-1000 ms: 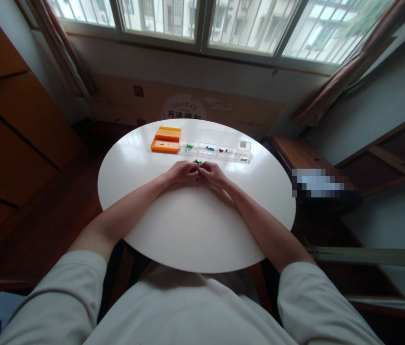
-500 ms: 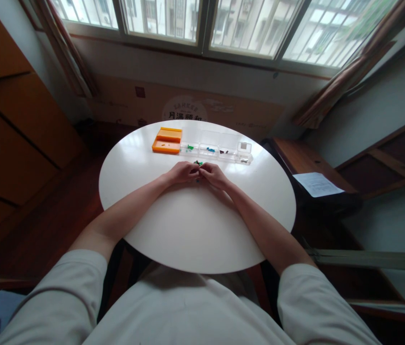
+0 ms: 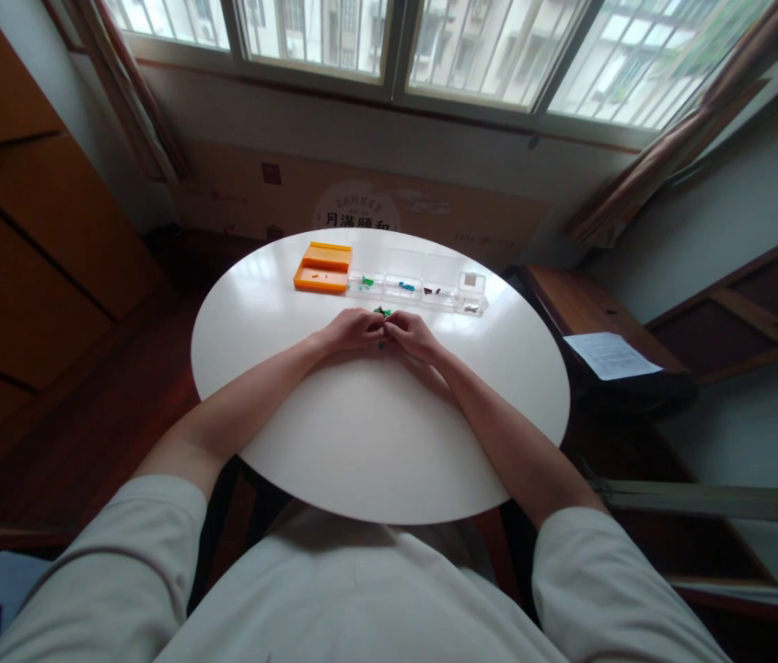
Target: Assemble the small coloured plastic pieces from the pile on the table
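Above the middle of the white table (image 3: 375, 442), my left hand (image 3: 353, 330) and my right hand (image 3: 414, 335) meet fingertip to fingertip. Both are closed on a small green-and-dark piece (image 3: 384, 313), which peeks out beyond the fingers; its lower part is hidden and its kind is too small to make out. A tiny dark bluish spot shows just below the fingertips. Beyond the hands stands a clear plastic compartment box (image 3: 392, 296), its lids raised. Its compartments hold small green bits (image 3: 366, 282), blue bits (image 3: 406, 286), dark bits (image 3: 431, 292) and pale bits.
An orange tray (image 3: 319, 287) with a few tiny pieces sits left of the clear box. Right of the table, a paper sheet (image 3: 609, 356) lies on a brown wooden cabinet (image 3: 578, 299). Windows and a printed cardboard panel (image 3: 223, 189) are beyond the table.
The view has shifted very slightly. Both hands stay together around the small piece, with hardly any visible finger movement.
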{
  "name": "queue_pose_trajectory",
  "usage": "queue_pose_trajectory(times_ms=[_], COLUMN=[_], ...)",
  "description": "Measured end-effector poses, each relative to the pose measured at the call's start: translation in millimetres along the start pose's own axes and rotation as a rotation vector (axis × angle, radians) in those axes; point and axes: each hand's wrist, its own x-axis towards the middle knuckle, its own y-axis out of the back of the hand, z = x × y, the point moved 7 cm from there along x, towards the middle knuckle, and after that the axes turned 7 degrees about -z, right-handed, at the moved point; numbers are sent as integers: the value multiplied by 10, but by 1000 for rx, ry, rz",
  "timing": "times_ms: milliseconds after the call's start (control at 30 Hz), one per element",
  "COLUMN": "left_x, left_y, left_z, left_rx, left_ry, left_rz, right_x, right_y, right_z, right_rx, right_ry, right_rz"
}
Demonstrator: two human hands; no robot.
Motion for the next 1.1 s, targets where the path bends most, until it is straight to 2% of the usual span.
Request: queue_pose_trajectory(times_ms=[1100], left_x=[-2], left_y=[10], left_z=[-3], left_rx=[-25], left_ry=[4], left_rz=[4], right_x=[-1], right_y=[-12], right_z=[-10], right_rx=[10], right_ry=[2], right_rz=[-19])
